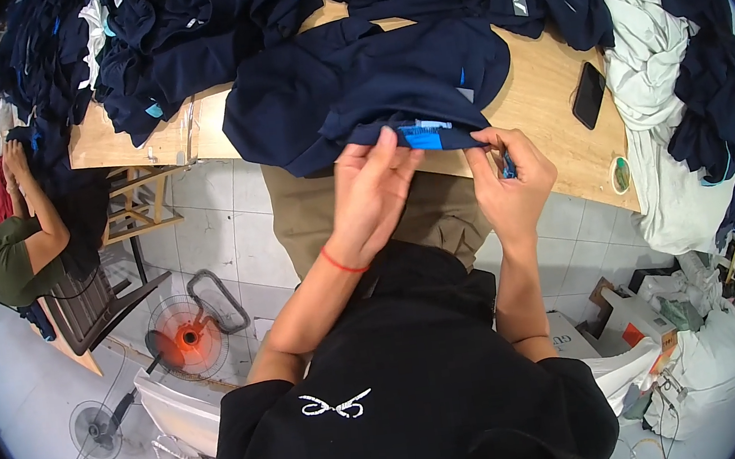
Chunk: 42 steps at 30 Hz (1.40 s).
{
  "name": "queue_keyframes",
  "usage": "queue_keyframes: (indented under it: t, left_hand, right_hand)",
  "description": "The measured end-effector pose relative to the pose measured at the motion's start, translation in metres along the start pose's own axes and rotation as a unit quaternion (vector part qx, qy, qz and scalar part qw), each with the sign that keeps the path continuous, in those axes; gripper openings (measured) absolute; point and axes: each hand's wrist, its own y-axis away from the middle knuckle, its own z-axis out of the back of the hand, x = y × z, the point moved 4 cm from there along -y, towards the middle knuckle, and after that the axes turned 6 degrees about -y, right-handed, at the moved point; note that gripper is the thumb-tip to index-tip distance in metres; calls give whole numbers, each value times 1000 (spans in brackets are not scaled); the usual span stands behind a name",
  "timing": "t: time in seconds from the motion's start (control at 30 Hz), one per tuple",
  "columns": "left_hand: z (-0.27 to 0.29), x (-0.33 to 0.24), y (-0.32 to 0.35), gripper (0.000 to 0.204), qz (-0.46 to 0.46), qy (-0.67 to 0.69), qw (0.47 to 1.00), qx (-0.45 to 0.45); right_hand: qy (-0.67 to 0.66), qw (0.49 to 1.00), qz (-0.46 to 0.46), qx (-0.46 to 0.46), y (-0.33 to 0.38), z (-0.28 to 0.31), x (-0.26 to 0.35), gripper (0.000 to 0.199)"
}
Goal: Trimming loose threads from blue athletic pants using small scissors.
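My left hand (373, 194) pinches the hem of a dark blue shirt (370, 89) lying on the worktop (544, 110). My right hand (511, 179) grips the hem too. It looks soft, light and floppy, so the edge seems best to hold.

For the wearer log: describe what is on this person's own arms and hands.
Both forearms are bare, coming out of the short sleeves of a black top with a small white mark on it. The left hand has a thin red band around its wrist. The right hand shows no band, ring or glove.
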Motion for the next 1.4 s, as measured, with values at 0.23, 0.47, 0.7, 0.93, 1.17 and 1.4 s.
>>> queue_keyframes:
  t: [0.23,0.47,0.7,0.93,1.17,1.4]
  left_hand:
    - [-35,-79,25,21,-213,-176,960,46]
    - [-24,-61,17,40,-121,-98,988,-2]
    - [-37,-52,19,54,-128,-176,976,1]
    - [-33,-43,18,48,-75,-127,987,62]
    - [-40,-45,20,48,-90,-162,982,38]
    - [-37,-50,21,52,-102,-204,972,60]
  right_hand:
    - [-71,992,75,77,24,-27,53,20]
    - [-52,993,72,79,30,-37,38,23]
    - [-207,969,-83,105,34,-22,23,21]
    - [-94,988,-3,125,25,-18,45,20]
    - [-156,979,-51,118,30,-15,34,27]
    - [-153,981,-47,111,22,-15,39,30]
